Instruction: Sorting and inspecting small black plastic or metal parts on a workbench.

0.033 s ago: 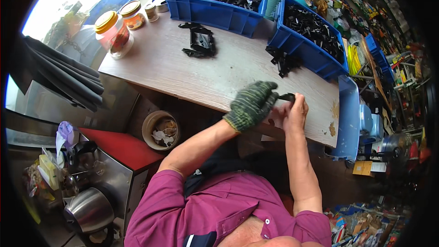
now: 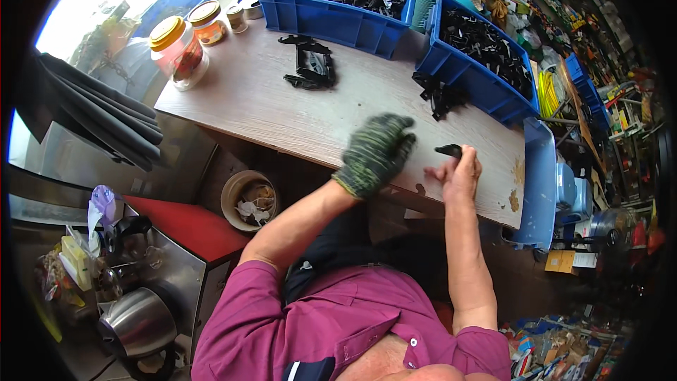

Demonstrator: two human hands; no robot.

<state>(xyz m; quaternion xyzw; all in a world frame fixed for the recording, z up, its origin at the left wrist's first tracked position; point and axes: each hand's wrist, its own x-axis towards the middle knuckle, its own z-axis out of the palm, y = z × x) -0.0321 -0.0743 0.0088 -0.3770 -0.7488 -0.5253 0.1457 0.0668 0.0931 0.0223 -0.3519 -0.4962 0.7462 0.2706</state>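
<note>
In my bare right hand, a small black plastic part is pinched between thumb and fingers, above the table's front right side. My left hand wears a dark green knitted glove. It hovers over the table's front edge to the left of the part and apart from it, fingers loosely curved, with nothing visible in them. A small heap of black plastic parts lies beyond my right hand. Another group of black parts rests farther back on the left of the wooden table.
Two blue crates, one at the back and one at the right, hold many black parts. Lidded jars stand at the table's left end. A waste bucket sits below the front edge, beside a red-topped cabinet bearing a steel kettle.
My gloved left hand has moved left and away from the black part. My right hand keeps hold of the part, almost where it was.
</note>
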